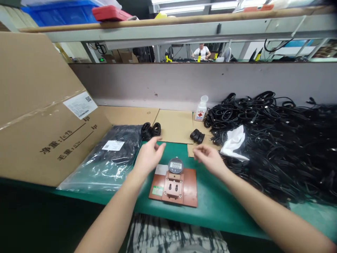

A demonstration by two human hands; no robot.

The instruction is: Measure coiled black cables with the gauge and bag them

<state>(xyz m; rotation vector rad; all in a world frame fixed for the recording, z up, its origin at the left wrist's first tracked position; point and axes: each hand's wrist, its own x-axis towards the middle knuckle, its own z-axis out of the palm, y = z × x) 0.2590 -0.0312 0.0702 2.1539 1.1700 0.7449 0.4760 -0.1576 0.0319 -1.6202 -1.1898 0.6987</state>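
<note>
My left hand [150,154] is over the green table just in front of two coiled black cables [151,130]. Its thumb and fingers are apart, and I see nothing in it. Across from it, my right hand [209,159] hovers with loosely curled fingers and no visible object in them. A tied black cable bundle [197,136] lies on cardboard just beyond its fingertips. Between and below the hands, a brown measuring fixture [190,188] sits on the table. Its round digital gauge [176,165] appears to read 00.00.
A large cardboard box [60,130] stands at left beside a clear plastic bag [116,168] of black cables. To the right spreads a big heap of black cables [284,140] with a white cloth [234,142] on it. A white bottle [201,109] stands behind.
</note>
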